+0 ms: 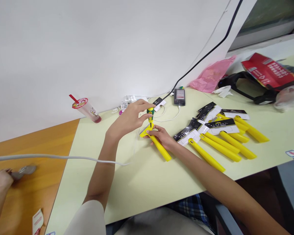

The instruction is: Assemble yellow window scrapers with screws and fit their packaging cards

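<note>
My left hand (132, 117) pinches the handle of a short green and yellow screwdriver (150, 114) between thumb and fingers. The screwdriver stands upright, its tip down at the head of a yellow scraper (161, 148); whether the tip sits in a screw is too small to tell. My right hand (163, 137) grips the scraper close to its head, with the thumb on top and the handle slanting toward me. Several more yellow scrapers (207, 155) with black and white card sleeves (187, 134) on their heads lie in a pile to the right.
A cup with a red straw (89, 111) stands by the wall. Behind my hands are white plugs (129, 101), a phone-like device (179, 97) and cables. At right lie a pink bag (212, 76), a black frame (247, 86) and a red packet (269, 71). Another person's hand (1, 181) is at far left.
</note>
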Tool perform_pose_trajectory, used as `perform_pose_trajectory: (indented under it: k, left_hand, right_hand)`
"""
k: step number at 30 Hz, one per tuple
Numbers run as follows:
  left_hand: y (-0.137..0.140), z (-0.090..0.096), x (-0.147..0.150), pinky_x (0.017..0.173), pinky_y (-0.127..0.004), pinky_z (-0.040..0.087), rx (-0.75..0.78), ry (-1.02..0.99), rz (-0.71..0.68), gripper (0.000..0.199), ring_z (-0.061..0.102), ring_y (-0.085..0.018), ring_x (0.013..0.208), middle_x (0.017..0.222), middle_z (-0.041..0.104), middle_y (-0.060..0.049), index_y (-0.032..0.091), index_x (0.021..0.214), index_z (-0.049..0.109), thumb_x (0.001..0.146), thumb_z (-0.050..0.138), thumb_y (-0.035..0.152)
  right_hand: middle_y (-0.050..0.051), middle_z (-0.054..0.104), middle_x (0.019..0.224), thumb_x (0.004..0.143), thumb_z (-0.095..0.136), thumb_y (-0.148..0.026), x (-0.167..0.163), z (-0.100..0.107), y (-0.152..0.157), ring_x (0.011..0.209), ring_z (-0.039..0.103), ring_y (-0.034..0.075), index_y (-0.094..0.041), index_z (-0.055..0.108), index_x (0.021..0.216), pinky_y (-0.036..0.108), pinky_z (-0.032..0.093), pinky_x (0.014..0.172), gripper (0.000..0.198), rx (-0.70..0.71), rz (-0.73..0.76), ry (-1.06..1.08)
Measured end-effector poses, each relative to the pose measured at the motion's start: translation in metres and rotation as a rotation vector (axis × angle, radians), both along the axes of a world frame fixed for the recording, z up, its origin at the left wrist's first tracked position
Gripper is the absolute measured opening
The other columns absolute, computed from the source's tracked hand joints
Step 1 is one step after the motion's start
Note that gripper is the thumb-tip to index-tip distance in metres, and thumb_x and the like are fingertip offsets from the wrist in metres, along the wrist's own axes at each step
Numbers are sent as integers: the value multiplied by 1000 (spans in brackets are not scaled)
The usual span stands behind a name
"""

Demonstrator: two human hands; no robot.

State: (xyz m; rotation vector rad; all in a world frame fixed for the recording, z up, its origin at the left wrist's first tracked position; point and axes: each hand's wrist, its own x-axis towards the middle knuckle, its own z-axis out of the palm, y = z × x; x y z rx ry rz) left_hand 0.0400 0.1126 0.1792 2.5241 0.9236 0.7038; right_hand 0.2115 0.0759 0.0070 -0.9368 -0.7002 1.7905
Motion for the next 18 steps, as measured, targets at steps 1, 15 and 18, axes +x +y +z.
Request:
perform_pose_trajectory:
  k: [1, 15, 18]
  left_hand:
    - [0, 0, -1, 99, -41, 60, 2, 15, 17, 32, 73, -23, 104, 128, 75, -8, 30, 132, 79, 106, 63, 22]
    - [-4, 1, 5, 87, -37, 57, 96, 39, 13, 11, 70, -21, 88, 99, 76, -3, 24, 97, 64, 104, 70, 28]
    - [0, -4, 5, 86, -36, 56, 98, 46, 59, 12, 70, -20, 87, 99, 75, -2, 25, 100, 58, 105, 69, 25]
  right_hand:
    - [9, 85, 107, 75, 98, -26, 0, 0, 0, 93, 88, 31, -24, 60, 95, 25, 64, 42, 43, 2, 1, -1]
    - [9, 85, 109, 74, 99, -28, 1, 1, 1, 98, 88, 32, -24, 62, 97, 26, 65, 44, 44, 9, 1, -5]
    - [9, 85, 108, 74, 99, -28, 0, 1, 1, 97, 88, 33, -24, 61, 96, 27, 65, 43, 44, 1, -2, -3]
